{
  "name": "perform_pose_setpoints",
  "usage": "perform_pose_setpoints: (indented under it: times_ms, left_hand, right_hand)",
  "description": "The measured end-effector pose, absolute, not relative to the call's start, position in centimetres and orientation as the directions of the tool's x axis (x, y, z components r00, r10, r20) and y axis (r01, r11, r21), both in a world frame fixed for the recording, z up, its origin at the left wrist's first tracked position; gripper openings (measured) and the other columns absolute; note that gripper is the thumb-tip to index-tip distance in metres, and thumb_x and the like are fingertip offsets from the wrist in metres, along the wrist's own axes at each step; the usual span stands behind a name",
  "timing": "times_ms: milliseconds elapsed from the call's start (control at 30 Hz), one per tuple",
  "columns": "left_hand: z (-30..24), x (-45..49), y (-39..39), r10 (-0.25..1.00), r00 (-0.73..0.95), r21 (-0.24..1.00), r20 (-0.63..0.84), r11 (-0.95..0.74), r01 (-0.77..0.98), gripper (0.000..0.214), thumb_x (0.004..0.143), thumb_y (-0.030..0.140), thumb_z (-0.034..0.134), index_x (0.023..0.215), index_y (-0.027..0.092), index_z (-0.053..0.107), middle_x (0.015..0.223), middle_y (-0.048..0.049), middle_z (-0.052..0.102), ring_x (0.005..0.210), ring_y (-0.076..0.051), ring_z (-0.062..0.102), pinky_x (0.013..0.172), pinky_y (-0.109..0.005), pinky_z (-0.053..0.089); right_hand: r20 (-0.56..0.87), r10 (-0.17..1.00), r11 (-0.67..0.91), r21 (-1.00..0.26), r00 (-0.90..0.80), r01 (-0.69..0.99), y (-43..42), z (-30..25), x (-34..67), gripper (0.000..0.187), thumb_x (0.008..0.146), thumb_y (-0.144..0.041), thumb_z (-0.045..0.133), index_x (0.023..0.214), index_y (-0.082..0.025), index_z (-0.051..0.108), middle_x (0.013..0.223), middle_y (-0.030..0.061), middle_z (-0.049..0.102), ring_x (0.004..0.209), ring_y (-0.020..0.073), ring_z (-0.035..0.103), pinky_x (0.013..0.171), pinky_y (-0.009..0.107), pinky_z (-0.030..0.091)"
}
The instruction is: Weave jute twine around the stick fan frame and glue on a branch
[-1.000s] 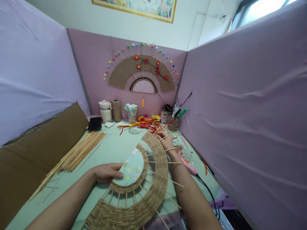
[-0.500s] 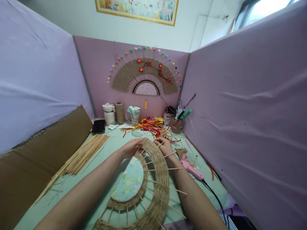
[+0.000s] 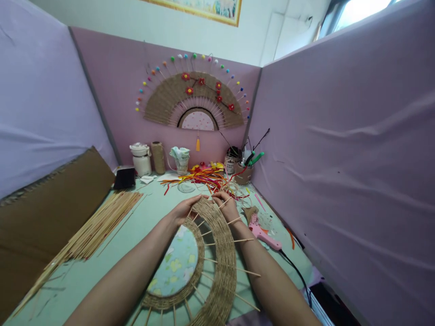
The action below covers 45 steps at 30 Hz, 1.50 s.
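Note:
A half-made fan of wound jute twine over thin wooden sticks lies on the green table, with a floral paper half-disc at its centre. My left hand rests its fingers on the far end of the twine band, fingers curved over the edge. My right hand is closed in a pinch at the same far end, by the sticks that poke out; what it pinches is too small to make out.
A bundle of thin sticks lies at the left beside a brown cardboard sheet. A pink glue gun with a black cord lies at the right. Coloured ribbons, a twine spool, jars and tool cups stand at the back. A finished fan hangs on the wall.
My left hand left the floral half-disc and moved up to the far end of the twine band, beside my right hand. My right hand stayed at that end.

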<state>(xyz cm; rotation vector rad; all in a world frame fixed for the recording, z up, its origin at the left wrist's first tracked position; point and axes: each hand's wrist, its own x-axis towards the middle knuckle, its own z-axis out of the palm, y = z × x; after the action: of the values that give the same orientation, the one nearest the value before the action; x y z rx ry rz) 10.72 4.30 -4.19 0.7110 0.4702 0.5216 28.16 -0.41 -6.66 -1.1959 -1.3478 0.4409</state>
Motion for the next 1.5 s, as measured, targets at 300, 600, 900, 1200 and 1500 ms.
perform_pose_setpoints:
  times_ms: [300, 600, 900, 1200, 1500]
  left_hand:
    - [-4.0, 11.1, 3.8, 0.594, 0.779, 0.678, -0.199, 0.658, -0.328, 0.025, 0.089, 0.024, 0.051, 0.107, 0.009, 0.061, 0.091, -0.0124, 0.072, 0.083, -0.022, 0.069, 0.082, -0.034, 0.050]
    - [-3.6, 11.3, 3.3, 0.590, 0.793, 0.657, -0.154, 0.661, -0.364, 0.044, 0.094, 0.036, 0.038, 0.126, 0.010, 0.052, 0.097, -0.0144, 0.070, 0.084, -0.024, 0.068, 0.082, -0.037, 0.049]
    - [-4.1, 11.5, 3.4, 0.582, 0.799, 0.635, -0.151, 0.676, -0.372, 0.044, 0.094, 0.033, 0.036, 0.127, 0.008, 0.053, 0.096, -0.0135, 0.070, 0.076, -0.021, 0.068, 0.075, -0.032, 0.049]
    - [-3.7, 10.8, 3.8, 0.615, 0.779, 0.631, -0.121, 0.653, -0.418, 0.036, 0.092, 0.026, 0.046, 0.123, 0.010, 0.053, 0.090, -0.0112, 0.071, 0.074, -0.020, 0.069, 0.075, -0.033, 0.051]
    - [-3.4, 7.7, 4.5, 0.739, 0.637, 0.664, -0.219, 0.591, -0.459, 0.021, 0.091, 0.021, 0.045, 0.101, 0.012, 0.061, 0.084, -0.0087, 0.072, 0.072, -0.020, 0.069, 0.071, -0.033, 0.054]
  right_hand:
    - [0.472, 0.829, 0.365, -0.863, 0.300, 0.348, -0.6, -6.4, 28.0, 0.016, 0.074, -0.032, 0.059, 0.069, -0.019, 0.065, 0.068, 0.0025, 0.065, 0.067, 0.0172, 0.058, 0.066, 0.029, 0.046]
    - [0.356, 0.877, 0.305, -0.931, 0.323, 0.199, -0.6, -6.3, 28.0, 0.018, 0.070, -0.036, 0.062, 0.065, -0.018, 0.064, 0.063, 0.0022, 0.065, 0.061, 0.0162, 0.057, 0.060, 0.028, 0.043]
    - [0.375, 0.885, 0.325, -0.922, 0.276, 0.208, -0.3, -6.0, 28.0, 0.017, 0.069, -0.034, 0.064, 0.072, -0.017, 0.065, 0.070, 0.0036, 0.067, 0.064, 0.0165, 0.059, 0.063, 0.029, 0.046]
    - [0.330, 0.938, 0.315, -0.940, 0.110, 0.134, 1.6, -6.9, 28.5, 0.024, 0.067, -0.036, 0.068, 0.081, -0.018, 0.066, 0.086, 0.0056, 0.069, 0.081, 0.0193, 0.062, 0.074, 0.033, 0.048]
    - [0.151, 0.988, 0.150, -0.984, 0.007, 0.100, 1.5, -6.0, 25.3, 0.026, 0.066, -0.044, 0.068, 0.083, -0.024, 0.068, 0.081, 0.0065, 0.068, 0.080, 0.0233, 0.060, 0.073, 0.039, 0.045]
